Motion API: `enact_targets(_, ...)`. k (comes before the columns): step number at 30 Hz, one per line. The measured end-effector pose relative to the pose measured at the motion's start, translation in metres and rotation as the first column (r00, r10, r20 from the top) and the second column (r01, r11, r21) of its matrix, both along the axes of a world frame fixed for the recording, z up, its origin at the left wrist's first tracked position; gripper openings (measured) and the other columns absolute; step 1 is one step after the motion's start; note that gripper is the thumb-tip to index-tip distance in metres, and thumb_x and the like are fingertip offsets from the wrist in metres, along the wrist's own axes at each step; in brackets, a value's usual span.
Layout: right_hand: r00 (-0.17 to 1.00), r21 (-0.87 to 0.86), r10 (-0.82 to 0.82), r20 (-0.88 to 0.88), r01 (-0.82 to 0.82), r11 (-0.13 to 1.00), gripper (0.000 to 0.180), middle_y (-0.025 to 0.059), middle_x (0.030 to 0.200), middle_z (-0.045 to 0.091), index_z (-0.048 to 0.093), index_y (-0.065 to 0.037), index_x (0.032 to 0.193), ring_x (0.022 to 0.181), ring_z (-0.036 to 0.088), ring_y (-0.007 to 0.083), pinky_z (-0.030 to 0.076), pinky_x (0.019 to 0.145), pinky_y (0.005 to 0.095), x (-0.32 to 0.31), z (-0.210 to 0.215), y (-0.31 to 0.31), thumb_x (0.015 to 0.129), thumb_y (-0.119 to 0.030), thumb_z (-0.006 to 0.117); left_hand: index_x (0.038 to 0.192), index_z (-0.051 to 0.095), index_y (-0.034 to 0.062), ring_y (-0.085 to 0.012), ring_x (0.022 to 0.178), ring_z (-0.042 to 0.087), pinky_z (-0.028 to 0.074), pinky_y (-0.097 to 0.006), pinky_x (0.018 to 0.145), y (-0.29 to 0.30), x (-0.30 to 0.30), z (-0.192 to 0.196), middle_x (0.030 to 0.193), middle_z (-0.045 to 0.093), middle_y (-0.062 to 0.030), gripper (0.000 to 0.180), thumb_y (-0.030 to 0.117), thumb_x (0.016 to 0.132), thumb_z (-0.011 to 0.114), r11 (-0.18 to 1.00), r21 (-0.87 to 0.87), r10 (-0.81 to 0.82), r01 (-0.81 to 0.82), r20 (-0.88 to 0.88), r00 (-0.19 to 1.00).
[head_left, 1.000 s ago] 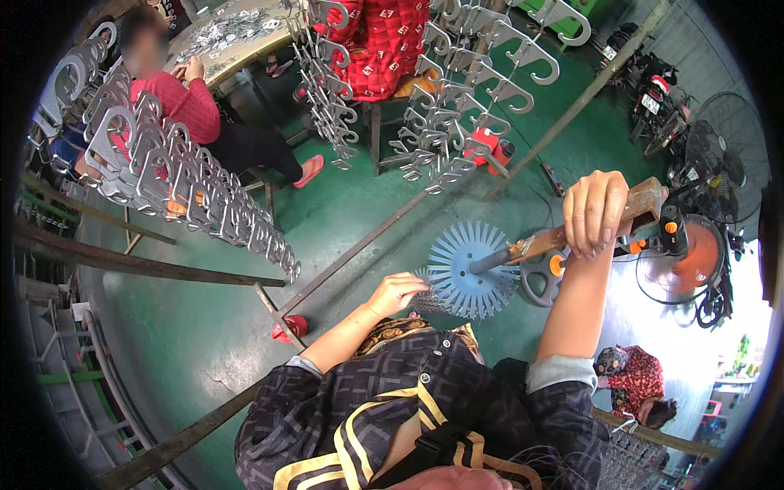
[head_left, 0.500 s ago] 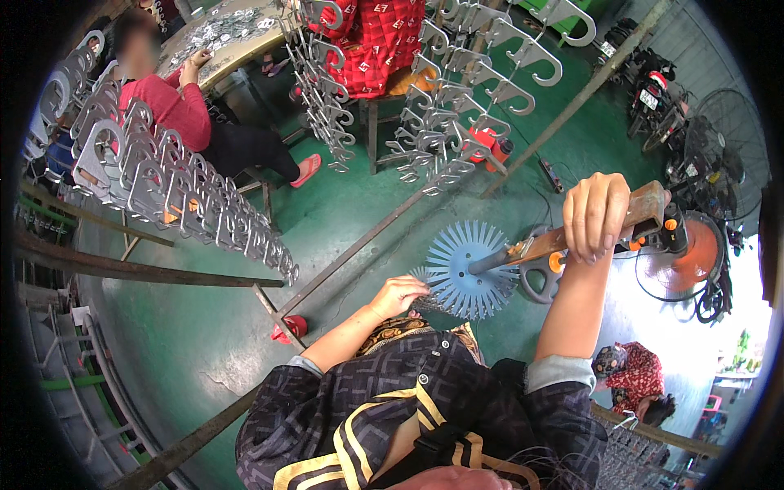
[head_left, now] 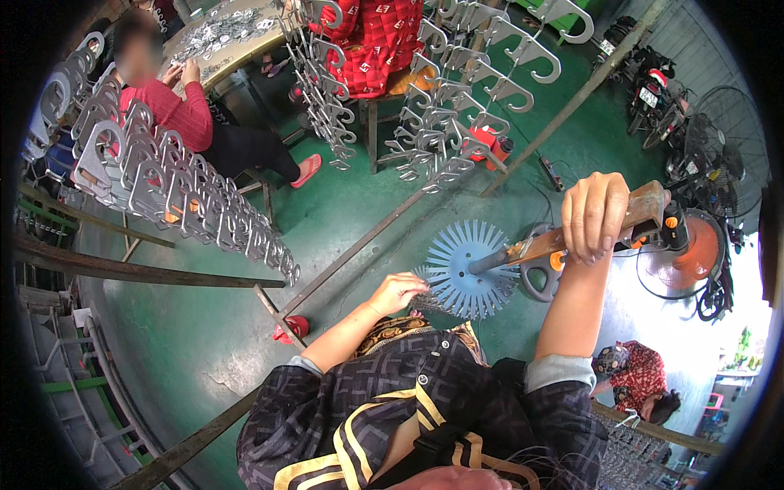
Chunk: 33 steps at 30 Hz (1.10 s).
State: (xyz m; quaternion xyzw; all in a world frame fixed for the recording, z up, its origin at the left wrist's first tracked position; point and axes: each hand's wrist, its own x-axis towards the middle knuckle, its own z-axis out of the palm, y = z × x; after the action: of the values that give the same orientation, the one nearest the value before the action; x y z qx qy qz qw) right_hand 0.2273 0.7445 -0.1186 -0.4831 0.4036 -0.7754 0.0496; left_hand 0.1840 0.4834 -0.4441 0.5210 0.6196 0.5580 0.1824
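Note:
A blue round disc with slotted, finger-like edges sits on the end of a rusty metal bar. My right hand is wrapped over this bar from above, fingers closed on it. At the disc's left rim is my left hand, its fingers bent and drawn together. Whatever those fingertips pinch, if anything, is too small to make out. Small grey metal pieces show below the disc, partly hidden by it.
Grey metal hook pieces hang in rows at left, more ahead. A steel bar crosses in front. One co-worker sits by a table of metal parts; another person is at lower right. A fan stands at right.
My left hand has shifted very slightly up beside the disc's rim; my right hand stays on the bar. At the table, the seated co-worker's hands have come together lower and farther left.

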Motion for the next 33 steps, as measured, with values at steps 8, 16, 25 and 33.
enact_targets(8, 0.999, 0.015, 0.039, -0.032, -0.039, 0.999, 0.062, 0.0181, 0.053, 0.055, 0.055, 0.009, 0.068, 0.043, 0.058, 0.0262, 0.051, 0.039, 0.0343, -0.001, -0.003, 0.001, 0.094, -0.044, 0.036, 0.082, 0.065, 0.0013, -0.0257, 0.076, 0.063, 0.05, -0.033, 0.068, 0.004, -0.001, -0.003, 0.08, 0.065, -0.0117, 0.014, -0.005, 0.069, 0.063, 0.997, -0.004, -0.079, 0.079, 0.044, 0.996)
enact_targets(16, 0.999, 0.009, 0.034, -0.035, -0.033, 0.999, 0.064, 0.0182, 0.053, 0.055, 0.055, 0.009, 0.067, 0.043, 0.058, 0.0259, 0.051, 0.039, 0.034, 0.0, -0.003, 0.003, 0.094, -0.045, 0.034, 0.083, 0.064, 0.0013, -0.0261, 0.075, 0.062, 0.049, -0.033, 0.069, 0.008, -0.001, -0.005, 0.08, 0.064, -0.0111, 0.01, 0.0, 0.073, 0.064, 0.992, -0.041, -0.115, 0.118, 0.057, 0.992)
enact_targets(25, 1.0, -0.016, 0.007, -0.022, -0.008, 1.0, 0.068, 0.0172, 0.051, 0.054, 0.054, 0.009, 0.066, 0.041, 0.057, 0.0247, 0.05, 0.038, 0.033, 0.003, -0.004, 0.005, 0.093, -0.049, 0.033, 0.081, 0.065, 0.0013, -0.0259, 0.074, 0.062, 0.05, -0.032, 0.066, 0.01, 0.0, -0.005, 0.078, 0.064, -0.0115, 0.011, -0.003, 0.071, 0.065, 0.995, 0.0, -0.101, 0.102, 0.058, 0.993)
enact_targets(33, 0.997, -0.08, -0.079, 0.011, 0.079, 0.994, 0.073, 0.0156, 0.048, 0.053, 0.054, 0.008, 0.064, 0.037, 0.054, 0.0232, 0.048, 0.035, 0.0318, 0.01, -0.009, 0.004, 0.091, -0.055, 0.031, 0.085, 0.067, 0.0026, -0.024, 0.077, 0.064, 0.051, -0.032, 0.069, 0.007, 0.0, -0.014, 0.081, 0.066, -0.0111, 0.016, -0.003, 0.071, 0.065, 0.999, 0.006, -0.054, 0.054, 0.072, 0.996)
